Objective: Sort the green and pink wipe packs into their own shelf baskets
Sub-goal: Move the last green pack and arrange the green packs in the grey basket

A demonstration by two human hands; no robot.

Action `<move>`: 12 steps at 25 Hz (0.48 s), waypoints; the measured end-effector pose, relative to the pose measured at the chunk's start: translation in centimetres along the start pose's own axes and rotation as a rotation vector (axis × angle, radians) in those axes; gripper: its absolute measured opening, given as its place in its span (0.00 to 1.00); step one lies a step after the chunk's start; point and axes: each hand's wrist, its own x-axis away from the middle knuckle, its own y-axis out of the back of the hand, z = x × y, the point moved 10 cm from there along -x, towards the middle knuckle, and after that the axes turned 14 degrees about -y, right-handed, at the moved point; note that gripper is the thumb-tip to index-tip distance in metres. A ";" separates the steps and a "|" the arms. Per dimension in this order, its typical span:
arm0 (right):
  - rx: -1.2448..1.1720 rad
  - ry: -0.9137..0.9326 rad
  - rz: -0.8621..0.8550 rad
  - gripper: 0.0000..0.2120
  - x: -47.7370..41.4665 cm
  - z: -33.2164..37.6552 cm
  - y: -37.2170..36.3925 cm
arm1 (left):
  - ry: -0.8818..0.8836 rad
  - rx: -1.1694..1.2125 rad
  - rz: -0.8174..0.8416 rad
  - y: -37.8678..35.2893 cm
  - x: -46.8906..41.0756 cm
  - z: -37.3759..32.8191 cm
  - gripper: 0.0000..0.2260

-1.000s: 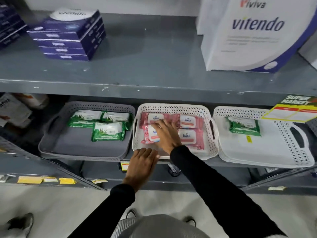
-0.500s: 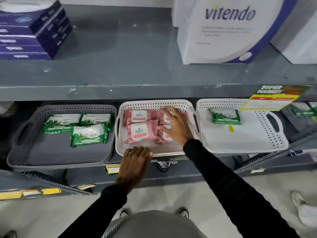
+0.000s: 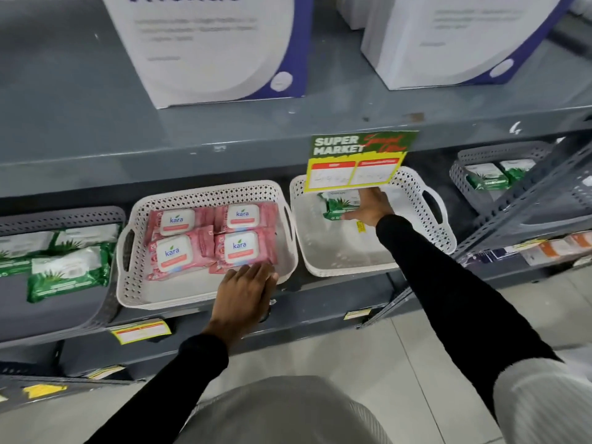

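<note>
1. At the far left, a grey basket [image 3: 61, 216] on the lower shelf holds green wipe packs [image 3: 69, 274], partly cut off by the frame edge.
2. Right of it, a white basket [image 3: 205, 193] holds four pink wipe packs [image 3: 211, 241] in two rows, lids up.
3. The left hand [image 3: 243, 293] lies palm down on this basket's near rim, fingers [image 3: 253, 272] loosely spread and flat, their tips at the near edge of the nearest pink pack; it grips nothing.
4. Further right, a second white basket [image 3: 426, 200] holds a single green pack [image 3: 338, 208] at its far side, partly under a hanging price sign [image 3: 362, 158].
5. The right hand [image 3: 370, 208] reaches into this basket, resting on the green pack's right end; whether the fingers have clamped it cannot be told.
6. At the far right, another grey basket [image 3: 499, 153] holds more green packs [image 3: 487, 177].
</note>
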 end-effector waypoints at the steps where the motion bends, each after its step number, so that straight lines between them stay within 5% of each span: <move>1: 0.048 0.011 0.021 0.47 -0.8 -0.2 -0.3 | -0.006 -0.033 0.016 -0.3 -0.2 -0.4 0.11; 6: 0.113 0.108 0.079 0.42 -1.8 0.0 -1.6 | 0.038 -0.141 0.028 -0.1 -0.4 -1.1 0.12; 12: -0.162 0.086 -0.004 0.39 -0.1 -0.5 -0.4 | 0.074 -0.148 0.031 0.2 -0.3 -1.0 0.15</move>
